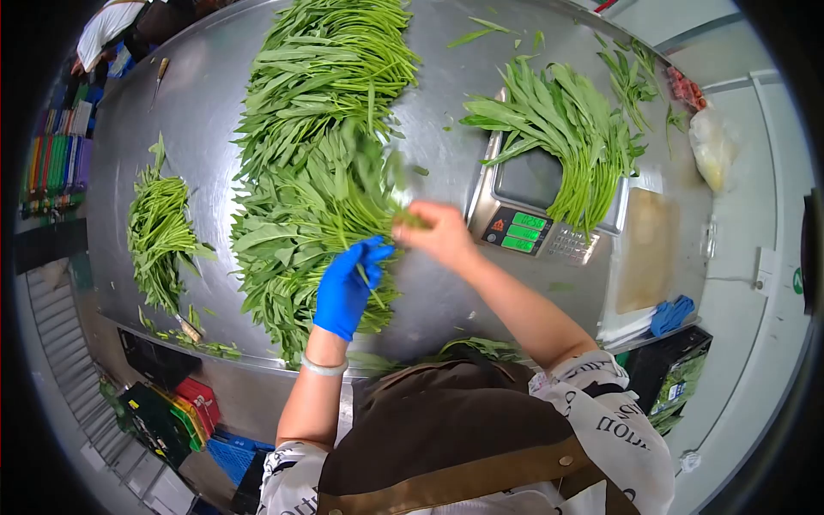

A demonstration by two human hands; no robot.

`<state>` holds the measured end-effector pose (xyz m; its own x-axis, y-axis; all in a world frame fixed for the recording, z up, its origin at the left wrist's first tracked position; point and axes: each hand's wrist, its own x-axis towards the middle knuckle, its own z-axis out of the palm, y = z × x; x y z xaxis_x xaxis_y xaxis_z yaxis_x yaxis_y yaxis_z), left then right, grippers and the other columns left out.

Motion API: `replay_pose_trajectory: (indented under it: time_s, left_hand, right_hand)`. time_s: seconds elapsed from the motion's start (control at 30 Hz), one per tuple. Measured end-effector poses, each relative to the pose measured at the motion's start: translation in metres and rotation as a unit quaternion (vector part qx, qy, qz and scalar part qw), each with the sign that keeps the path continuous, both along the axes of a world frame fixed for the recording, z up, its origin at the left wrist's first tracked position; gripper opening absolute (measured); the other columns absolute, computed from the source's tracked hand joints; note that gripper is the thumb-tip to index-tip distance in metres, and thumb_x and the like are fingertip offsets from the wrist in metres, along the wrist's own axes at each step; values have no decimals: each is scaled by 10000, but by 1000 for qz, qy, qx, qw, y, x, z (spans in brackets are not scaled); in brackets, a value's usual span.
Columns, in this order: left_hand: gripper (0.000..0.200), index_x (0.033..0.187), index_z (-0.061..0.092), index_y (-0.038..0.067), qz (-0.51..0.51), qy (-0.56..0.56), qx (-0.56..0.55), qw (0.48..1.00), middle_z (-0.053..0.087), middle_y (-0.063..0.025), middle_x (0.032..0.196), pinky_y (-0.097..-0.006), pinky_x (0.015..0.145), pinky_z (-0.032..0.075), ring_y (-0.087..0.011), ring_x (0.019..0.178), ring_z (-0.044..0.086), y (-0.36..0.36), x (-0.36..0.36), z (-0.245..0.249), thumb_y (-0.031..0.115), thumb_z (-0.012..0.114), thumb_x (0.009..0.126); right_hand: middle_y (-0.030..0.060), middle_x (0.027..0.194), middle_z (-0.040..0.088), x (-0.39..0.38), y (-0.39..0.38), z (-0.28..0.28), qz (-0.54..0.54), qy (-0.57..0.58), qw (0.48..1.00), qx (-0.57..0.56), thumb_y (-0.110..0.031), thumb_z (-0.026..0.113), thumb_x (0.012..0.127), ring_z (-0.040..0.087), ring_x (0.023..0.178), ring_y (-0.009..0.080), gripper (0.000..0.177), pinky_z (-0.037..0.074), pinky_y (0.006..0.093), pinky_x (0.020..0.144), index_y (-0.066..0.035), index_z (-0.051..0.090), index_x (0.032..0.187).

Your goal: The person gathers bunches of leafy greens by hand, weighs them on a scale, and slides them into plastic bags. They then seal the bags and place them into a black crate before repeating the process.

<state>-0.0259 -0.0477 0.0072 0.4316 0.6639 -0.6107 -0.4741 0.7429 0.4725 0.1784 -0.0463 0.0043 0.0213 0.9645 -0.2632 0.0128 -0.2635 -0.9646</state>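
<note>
A long heap of water spinach (322, 94) lies across the middle of the steel table. My left hand (343, 292), in a blue glove, is at the heap's near right edge, its fingers curled around a thin stem. Close beside it, my bare right hand (436, 233) is closed on the stem ends of some water spinach, whose leaves are blurred by motion above the heap. Another bunch of water spinach (592, 146) rests on the digital scale (481, 202), to the right of my right hand. The scale's green display is lit.
A smaller pile of water spinach (163, 232) lies at the left, near a knife (187, 328). Another thin tool (160, 73) lies at the far left. At the right are a cutting board (645, 249), a blue glove (672, 315) and a plastic bag (712, 148). A co-worker (107, 34) stands top left.
</note>
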Motion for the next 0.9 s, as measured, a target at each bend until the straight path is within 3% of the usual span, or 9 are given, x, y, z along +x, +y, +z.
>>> replay_pose_trajectory:
  time_s: [0.07,0.13,0.23,0.33,0.43,0.53,0.63,0.77,0.9]
  left_hand:
    - [258,1150,562,13,51,-97,-113,988,643,-78,1007,-289,731,510,-183,882,615,-20,8,-6,169,507,951]
    - [258,1178,538,25,-26,-70,-50,996,624,-84,1059,-313,789,515,-191,931,605,-38,7,-19,90,518,929]
    - [296,1196,533,43,-11,-36,-73,997,623,-73,1048,-304,792,509,-183,957,594,-56,8,-19,39,547,900]
    - [344,1219,538,34,-10,-26,13,1000,605,-73,1150,-285,904,471,-171,1010,589,-51,-2,-17,5,591,880]
    - [258,1168,547,37,36,33,73,996,601,-94,1156,-338,948,451,-191,1044,579,-43,6,2,11,557,911]
    - [260,1151,543,29,89,13,85,992,593,-121,1155,-351,957,445,-209,1043,575,-40,22,22,10,564,892]
    - [282,1134,541,26,118,-53,90,987,598,-111,1117,-341,945,451,-216,1031,576,-44,20,-1,-17,566,857]
    - [280,1098,567,14,190,-45,16,981,623,-90,1042,-315,923,463,-213,1011,591,-62,17,-5,-35,547,823]
    - [345,1192,539,-9,140,-10,54,989,603,-143,1178,-329,995,429,-245,1117,563,-62,19,10,-17,545,847]
  right_hand:
    - [99,773,617,-3,-24,3,155,-53,981,105,-182,736,752,579,695,168,250,462,320,644,-15,659,921]
    - [141,830,621,-6,-40,12,217,-41,962,160,-172,720,741,609,782,307,267,475,390,683,5,656,930]
    - [77,783,627,-6,-54,39,160,-17,985,56,-149,720,781,576,684,152,232,461,297,627,12,647,930]
    - [-41,786,577,-7,-59,64,-163,143,976,32,-105,663,871,495,709,24,114,409,207,595,-21,633,943]
    - [-10,781,570,8,-51,80,-244,186,949,77,-162,644,897,497,686,78,202,415,216,626,-3,610,1017]
    - [65,768,575,2,-43,63,-75,-109,987,93,-241,651,885,542,682,155,323,436,298,620,7,584,1080]
    - [111,806,600,-23,-61,16,31,-213,962,167,-306,705,833,609,754,251,450,477,366,702,9,560,1120]
    - [136,910,656,-38,-80,13,114,-111,984,-80,-328,739,782,632,845,361,474,485,424,747,8,532,1045]
    - [162,856,630,-29,-77,-1,244,-78,964,-66,-323,624,878,608,774,353,346,465,414,702,-12,533,1001]
